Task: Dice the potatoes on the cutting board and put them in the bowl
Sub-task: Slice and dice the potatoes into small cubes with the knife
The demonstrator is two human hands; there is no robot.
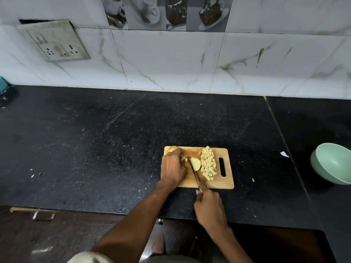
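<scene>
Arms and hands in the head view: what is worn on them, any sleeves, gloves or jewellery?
Both forearms are bare to the frame's lower edge. The left hand and right hand wear no gloves; no rings, watch or bracelets are visible. Pale cream clothing shows at the bottom edge.

Pale potato cubes (pixel 208 163) heaped on wooden board (pixel 226 184)

One wooden cutting board (pixel 226 182) lies on the table (pixel 114 149), and on it are one heap of potato cubes (pixel 208 164), too many and too small to count singly, one peeled potato piece (pixel 196 164) just left of that heap, and one unpeeled potato (pixel 171 149) at the board's far left corner. One knife (pixel 193 172) crosses the board, and two hands work there, the left hand (pixel 172 168) and the right hand (pixel 209 207). One green bowl (pixel 331 165) stands well right of the board.
</scene>
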